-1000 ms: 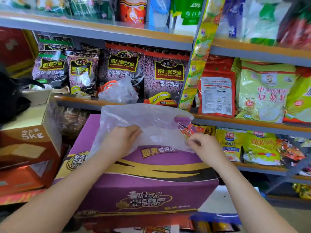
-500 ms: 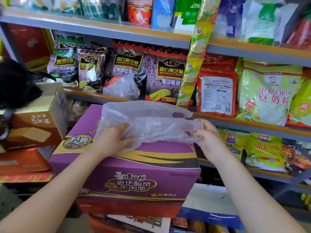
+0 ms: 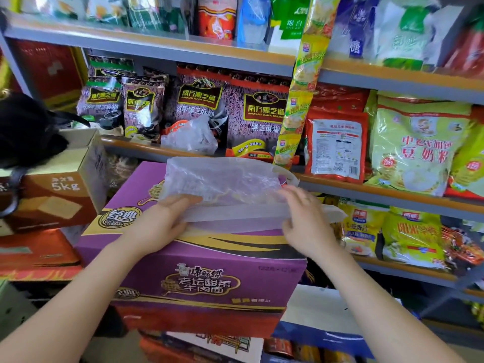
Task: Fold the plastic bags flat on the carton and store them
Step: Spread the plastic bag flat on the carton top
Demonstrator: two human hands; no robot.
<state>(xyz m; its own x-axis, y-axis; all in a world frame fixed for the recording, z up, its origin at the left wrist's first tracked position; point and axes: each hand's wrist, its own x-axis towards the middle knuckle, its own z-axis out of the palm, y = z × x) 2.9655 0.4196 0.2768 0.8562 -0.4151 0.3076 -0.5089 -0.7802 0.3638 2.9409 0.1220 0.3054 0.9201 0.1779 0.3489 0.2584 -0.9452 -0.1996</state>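
A clear plastic bag [image 3: 230, 189] lies folded into a long strip across the top of the purple carton [image 3: 209, 279]. My left hand [image 3: 159, 226] pinches the bag's near left edge, thumb on top. My right hand [image 3: 306, 218] presses the bag's right end down with the fingers spread flat. One handle of the bag sticks out past the carton's right edge. A second crumpled clear bag [image 3: 191, 137] sits on the shelf behind the carton.
Shelves of packaged food [image 3: 419, 142] stand behind and to the right. A brown 5kg box [image 3: 60, 189] with a black bag [image 3: 26, 132] on it stands at the left. Red boxes [image 3: 34, 255] lie under it, and more cartons sit below the purple one.
The bag has been folded over from a loose sheet into a flatter, narrower strip. Both hands have moved down onto the carton top, and the camera has drawn closer.
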